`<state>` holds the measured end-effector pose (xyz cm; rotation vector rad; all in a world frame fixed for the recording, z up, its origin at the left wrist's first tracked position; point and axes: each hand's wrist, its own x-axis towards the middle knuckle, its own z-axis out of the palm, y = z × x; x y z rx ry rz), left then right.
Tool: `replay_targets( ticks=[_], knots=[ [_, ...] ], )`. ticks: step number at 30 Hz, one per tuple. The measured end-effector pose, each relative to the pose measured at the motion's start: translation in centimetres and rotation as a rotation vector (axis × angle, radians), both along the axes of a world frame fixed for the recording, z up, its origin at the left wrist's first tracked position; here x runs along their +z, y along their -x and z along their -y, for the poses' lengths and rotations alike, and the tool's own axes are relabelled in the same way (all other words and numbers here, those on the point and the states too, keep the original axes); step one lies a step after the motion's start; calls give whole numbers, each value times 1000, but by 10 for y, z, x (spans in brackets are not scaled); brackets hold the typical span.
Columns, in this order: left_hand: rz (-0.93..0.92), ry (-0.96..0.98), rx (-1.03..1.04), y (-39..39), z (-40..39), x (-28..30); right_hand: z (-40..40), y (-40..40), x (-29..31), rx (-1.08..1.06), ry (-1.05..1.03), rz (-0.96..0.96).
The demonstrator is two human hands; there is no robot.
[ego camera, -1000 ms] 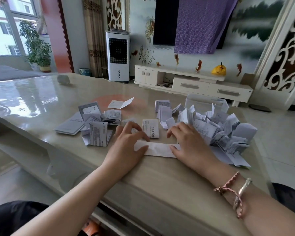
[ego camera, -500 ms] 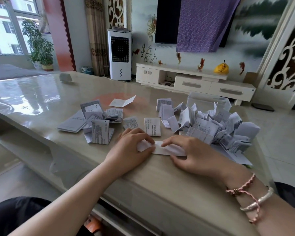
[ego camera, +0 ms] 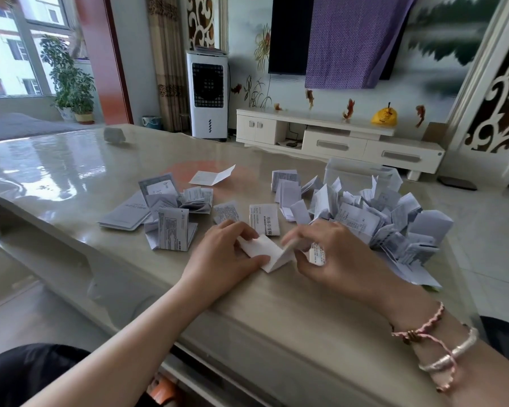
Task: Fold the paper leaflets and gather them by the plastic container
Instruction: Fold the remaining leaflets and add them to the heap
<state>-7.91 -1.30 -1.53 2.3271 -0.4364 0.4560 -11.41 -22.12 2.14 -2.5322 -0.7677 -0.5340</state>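
**Both hands work one leaflet at the table's near edge**

At the centre of the frame, a white paper leaflet [ego camera: 269, 253] lies on the glossy beige table [ego camera: 71, 171], partly lifted into a bent shape. The left hand [ego camera: 224, 257] holds its left portion, thumb along the near edge and fingers curled over the far edge. The right hand [ego camera: 338, 257] pinches the leaflet's right portion and raises it off the table; its fingertips are blurred, so the exact grip is unclear. Two bracelets, one pink braided [ego camera: 417, 330] and one silver [ego camera: 450, 352], sit on the right wrist at lower right.

Right of centre, a large heap of folded white printed leaflets [ego camera: 379, 221] spreads across the table, touching the front of a clear rectangular plastic container [ego camera: 362, 176] that stands just behind it. Left of centre lies a smaller cluster of grey-white unfolded leaflets and booklets [ego camera: 165, 212]. Between the two groups, just beyond the hands, two small folded slips [ego camera: 263, 218] lie flat, and farther back a single half-open white card [ego camera: 212, 177] rests alone.

In the upper part of the frame stand a white tower fan [ego camera: 207, 92], a low white TV cabinet [ego camera: 335, 136], and a purple cloth [ego camera: 353, 39] draped over a dark screen.
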Motion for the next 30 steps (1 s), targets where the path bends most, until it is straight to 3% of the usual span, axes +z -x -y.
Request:
replay_targets(
  ticks=[3,7,10,16,22,26,30],
  knots=[
    [6,47,-65,1,-1,2,-11,-7,1,-27,-199,-60],
    [9,90,-77,-2,-2,0,-23,-19,-7,-77,-15,-135],
    [35,133,-45,-3,-3,0,-24,-21,-13,-76,85,-58],
    [55,46,-122,-1,-1,-4,-17,-21,-18,46,63,-94],
    [78,-46,-72,-2,0,-3,3,-12,-13,121,117,-234],
    [89,0,-79,-2,-1,-2,0,-10,-12,99,222,-144],
    [85,175,-67,4,-1,2,-6,-6,-13,41,256,171]
  ],
)
